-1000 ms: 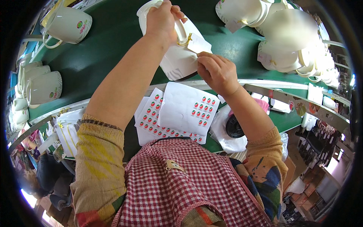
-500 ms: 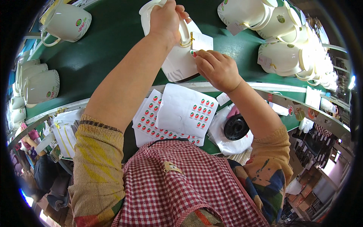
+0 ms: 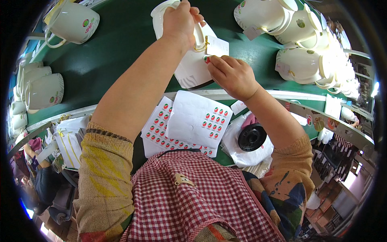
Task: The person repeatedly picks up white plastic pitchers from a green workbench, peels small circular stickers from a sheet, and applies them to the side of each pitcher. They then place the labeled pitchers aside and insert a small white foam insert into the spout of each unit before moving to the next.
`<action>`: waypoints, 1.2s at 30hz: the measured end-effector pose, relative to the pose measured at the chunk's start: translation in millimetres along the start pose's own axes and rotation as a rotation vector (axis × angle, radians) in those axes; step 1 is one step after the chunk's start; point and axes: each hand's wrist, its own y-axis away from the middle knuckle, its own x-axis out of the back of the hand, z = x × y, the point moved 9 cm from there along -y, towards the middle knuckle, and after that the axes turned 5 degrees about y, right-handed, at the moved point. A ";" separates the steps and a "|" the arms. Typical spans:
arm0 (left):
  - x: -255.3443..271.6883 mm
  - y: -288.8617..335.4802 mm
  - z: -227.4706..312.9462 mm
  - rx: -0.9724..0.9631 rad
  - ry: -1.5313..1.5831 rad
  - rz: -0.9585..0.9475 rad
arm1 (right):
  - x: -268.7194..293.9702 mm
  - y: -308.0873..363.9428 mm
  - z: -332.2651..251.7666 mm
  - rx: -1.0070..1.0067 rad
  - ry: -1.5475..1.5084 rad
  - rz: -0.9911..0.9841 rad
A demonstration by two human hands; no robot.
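A white plastic kettle [image 3: 192, 68] lies tilted on the green conveyor belt [image 3: 121, 56] in front of me. My left hand [image 3: 180, 20] grips its handle from above. My right hand [image 3: 231, 76] pinches a small red and green round sticker [image 3: 207, 59] against the kettle's side, just below a white paper tag [image 3: 217, 45] tied on with a gold loop. Two white sheets of the same stickers [image 3: 189, 125] lie on the belt's near edge, right under my arms.
More white kettles stand on the belt at the far right [image 3: 282, 24], upper left [image 3: 74, 22] and left [image 3: 42, 90]. A black round lid [image 3: 252, 137] rests on a white bag at my right. Stacked papers [image 3: 68, 141] sit at my left.
My right hand has slid left and up along the kettle's side to the spot under the tag. My left hand keeps its hold on the handle.
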 end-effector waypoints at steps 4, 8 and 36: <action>1.5 0.4 0.0 0.000 0.010 0.014 | -0.8 -0.3 -1.8 0.009 0.026 -0.010; 0.9 -2.0 -1.8 0.005 0.005 -0.010 | -4.1 2.9 -1.2 -0.017 0.014 -0.022; -144.7 187.8 -183.3 -0.124 -0.950 -1.320 | 4.6 273.4 -69.9 -1.259 -0.837 0.146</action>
